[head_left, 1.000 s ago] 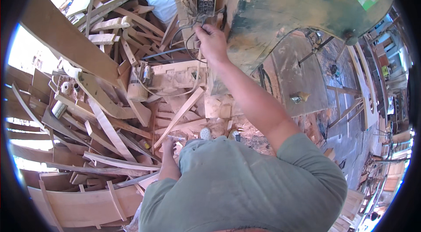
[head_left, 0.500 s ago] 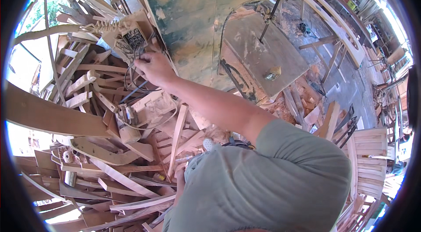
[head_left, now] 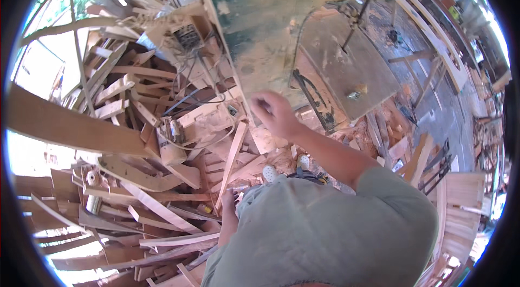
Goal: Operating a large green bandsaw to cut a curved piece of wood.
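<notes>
My right hand (head_left: 273,114) hangs in the air by the lower edge of a large, dust-covered green machine housing (head_left: 254,43). Its fingers curl inward and nothing shows in them. Left of it, a dusty electrical box (head_left: 187,36) with loose cables (head_left: 189,70) stands apart from the hand. My left hand (head_left: 229,200) is low beside my body, near the end of a pale upright wood strip (head_left: 233,159); its fingers are mostly hidden. The machine's flat worktable (head_left: 346,65) carries a small yellowish piece (head_left: 356,93).
Scrap wood (head_left: 162,178) is heaped across the left side, with a wide curved board (head_left: 76,124) above it. A dusty motor (head_left: 171,143) sits among the scraps. Sawdust and offcuts (head_left: 379,130) lie beneath the worktable. A long curved wooden frame (head_left: 433,37) rests on supports at far right.
My right hand has left the cables at the electrical box and pulled back to the right, toward my body. The whole view has shifted slightly, and both my shoes now show.
</notes>
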Demonstrator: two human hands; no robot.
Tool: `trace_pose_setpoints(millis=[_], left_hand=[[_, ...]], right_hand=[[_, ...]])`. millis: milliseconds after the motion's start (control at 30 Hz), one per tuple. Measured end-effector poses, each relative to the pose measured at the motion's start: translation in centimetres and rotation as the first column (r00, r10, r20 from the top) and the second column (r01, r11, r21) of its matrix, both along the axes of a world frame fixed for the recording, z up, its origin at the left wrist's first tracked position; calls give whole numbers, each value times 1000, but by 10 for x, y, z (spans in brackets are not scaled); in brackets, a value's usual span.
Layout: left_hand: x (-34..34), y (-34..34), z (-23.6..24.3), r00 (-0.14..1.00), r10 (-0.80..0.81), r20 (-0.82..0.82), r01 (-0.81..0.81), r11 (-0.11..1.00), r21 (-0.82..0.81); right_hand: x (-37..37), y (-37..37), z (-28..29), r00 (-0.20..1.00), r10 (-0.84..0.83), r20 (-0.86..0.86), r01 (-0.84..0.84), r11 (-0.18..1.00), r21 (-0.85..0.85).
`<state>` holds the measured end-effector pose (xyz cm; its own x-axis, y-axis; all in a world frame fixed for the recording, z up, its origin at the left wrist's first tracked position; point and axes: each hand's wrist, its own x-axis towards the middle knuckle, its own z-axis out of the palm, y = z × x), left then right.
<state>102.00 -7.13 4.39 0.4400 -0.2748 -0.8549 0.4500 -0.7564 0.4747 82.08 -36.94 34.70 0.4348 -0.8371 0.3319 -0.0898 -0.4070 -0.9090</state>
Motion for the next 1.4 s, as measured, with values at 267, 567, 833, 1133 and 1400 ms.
trace_pose_setpoints(millis=[267, 567, 833, 1133, 1400], left_hand=[[5, 9, 26, 990, -108, 86, 100, 991, 88], [13, -40, -23, 973, -206, -107, 211, 976, 44], [-39, -97, -30, 997, 40, 65, -36, 997, -69], [-188, -8, -149, 962, 202, -184, -226, 966, -124], [-274, 7, -110, 967, 254, 12, -253, 967, -39]], right_hand=[[-168, 38, -106, 696, -616, -369, 714, 648, 265], [-271, -58, -116, 459, -814, -355, 830, 536, -156], [-284, -84, -119, 728, -577, -371, 624, 782, 8], [-369, -177, -94, 812, -453, -367, 524, 843, 120], [-473, -345, 38, 589, -708, -390, 447, 687, -573]])
